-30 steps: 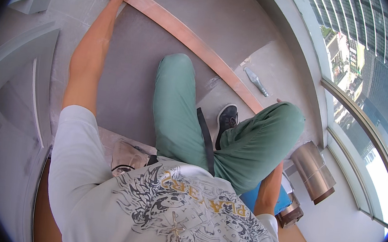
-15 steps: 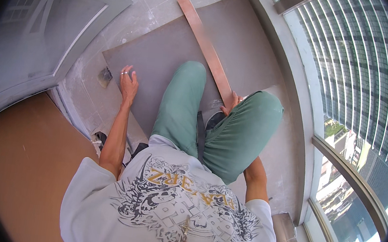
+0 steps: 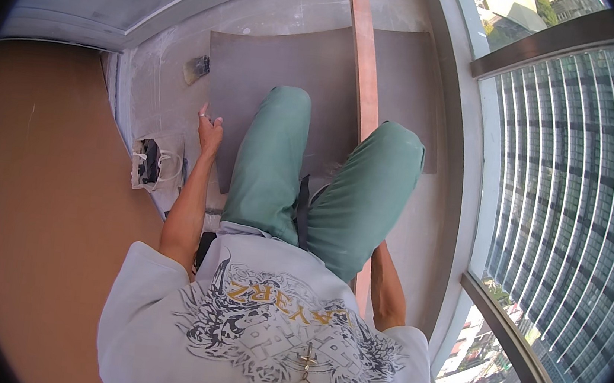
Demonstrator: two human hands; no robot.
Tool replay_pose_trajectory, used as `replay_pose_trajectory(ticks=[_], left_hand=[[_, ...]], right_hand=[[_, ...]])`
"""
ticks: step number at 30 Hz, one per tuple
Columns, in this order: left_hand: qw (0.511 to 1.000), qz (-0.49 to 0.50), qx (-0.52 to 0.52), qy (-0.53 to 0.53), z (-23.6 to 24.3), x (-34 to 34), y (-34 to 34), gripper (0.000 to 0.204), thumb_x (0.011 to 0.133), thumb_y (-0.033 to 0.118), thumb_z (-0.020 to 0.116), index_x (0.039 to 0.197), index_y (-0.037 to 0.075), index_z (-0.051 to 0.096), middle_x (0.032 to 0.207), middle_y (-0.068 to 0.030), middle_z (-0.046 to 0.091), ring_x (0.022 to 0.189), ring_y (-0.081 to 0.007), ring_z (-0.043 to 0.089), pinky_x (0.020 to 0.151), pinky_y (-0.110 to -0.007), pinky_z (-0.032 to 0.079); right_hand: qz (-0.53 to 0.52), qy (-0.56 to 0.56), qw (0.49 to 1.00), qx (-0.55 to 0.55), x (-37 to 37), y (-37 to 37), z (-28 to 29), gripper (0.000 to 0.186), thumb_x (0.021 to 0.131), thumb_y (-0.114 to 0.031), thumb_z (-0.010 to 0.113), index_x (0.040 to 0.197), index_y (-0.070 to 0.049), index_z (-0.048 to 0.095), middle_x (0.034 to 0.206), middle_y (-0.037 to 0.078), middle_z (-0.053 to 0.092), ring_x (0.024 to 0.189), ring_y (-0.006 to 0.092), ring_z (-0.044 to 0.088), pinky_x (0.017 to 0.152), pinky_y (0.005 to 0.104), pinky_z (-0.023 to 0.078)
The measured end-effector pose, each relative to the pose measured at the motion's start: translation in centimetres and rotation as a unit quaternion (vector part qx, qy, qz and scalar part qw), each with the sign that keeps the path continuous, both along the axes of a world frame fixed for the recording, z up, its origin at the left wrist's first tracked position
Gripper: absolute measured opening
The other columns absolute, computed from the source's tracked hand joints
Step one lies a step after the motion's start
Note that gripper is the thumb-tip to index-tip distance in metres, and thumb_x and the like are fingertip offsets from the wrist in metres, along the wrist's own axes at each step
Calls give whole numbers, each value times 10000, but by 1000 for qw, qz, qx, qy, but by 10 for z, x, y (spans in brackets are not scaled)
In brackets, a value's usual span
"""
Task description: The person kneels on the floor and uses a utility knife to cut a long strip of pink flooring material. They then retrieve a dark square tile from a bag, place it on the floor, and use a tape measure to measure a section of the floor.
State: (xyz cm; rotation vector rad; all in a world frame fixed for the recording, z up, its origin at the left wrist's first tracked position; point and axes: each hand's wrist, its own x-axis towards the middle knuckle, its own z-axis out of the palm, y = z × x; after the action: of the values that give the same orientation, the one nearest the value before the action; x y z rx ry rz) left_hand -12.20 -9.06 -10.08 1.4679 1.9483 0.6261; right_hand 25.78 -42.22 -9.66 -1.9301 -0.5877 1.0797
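My left hand [image 3: 210,133] hovers by the left edge of a large grey-brown sheet [image 3: 283,58], its fingers apart and nothing in them. A long, narrow reddish wooden plank [image 3: 364,70] lies across the sheet. It passes beneath my right leg and shows again beside my right forearm [image 3: 388,293]. That forearm goes behind my right thigh, which hides my right hand, so its grip does not show. My knees are bent, in green trousers [image 3: 269,158].
A dark-faced block [image 3: 196,68] sits on the dusty floor left of the sheet. A white bag [image 3: 158,165] with dark contents stands near my left forearm. A brown panel [image 3: 44,201] fills the left side. A curved window sill [image 3: 457,132] bounds the right.
The plank has shifted toward me, and its near part now shows behind my right thigh. My right hand, earlier seen on the plank, is now hidden. The view has turned.
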Motion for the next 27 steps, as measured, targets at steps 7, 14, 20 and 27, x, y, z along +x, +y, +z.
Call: replay_pose_trajectory(ticks=[7,14,20,27], left_hand=[[999,51,20,4,-3,-56,-14,538,902,80,657,1421,95,512,1233,-242,650,1167,-349,628,987,-398,478],[1000,13,19,18,3,-86,-3,491,925,245,658,1369,67,545,1105,-201,672,1014,-313,654,896,-405,506],[988,67,135,45,42,-137,-29,341,1005,264,582,1265,52,642,1028,-112,698,869,-173,661,813,-320,523],[962,197,146,117,75,-304,-81,252,977,176,568,1159,55,693,988,-179,731,891,-251,707,799,-362,543]], right_hand=[[-2,-189,981,51,77,27,-21,820,807,-369,772,1432,27,418,1347,237,405,1238,393,494,1037,474,426],[14,-344,938,-43,129,24,-58,792,742,-272,760,1420,10,462,1298,241,460,1201,408,505,1038,500,423],[47,-397,916,-33,172,-4,-103,772,733,-333,770,1390,-16,519,1277,213,536,1174,387,520,1011,500,436],[111,-429,893,-79,183,-4,-115,685,811,-333,735,1393,-41,523,1307,198,558,1173,376,534,1001,500,446]])
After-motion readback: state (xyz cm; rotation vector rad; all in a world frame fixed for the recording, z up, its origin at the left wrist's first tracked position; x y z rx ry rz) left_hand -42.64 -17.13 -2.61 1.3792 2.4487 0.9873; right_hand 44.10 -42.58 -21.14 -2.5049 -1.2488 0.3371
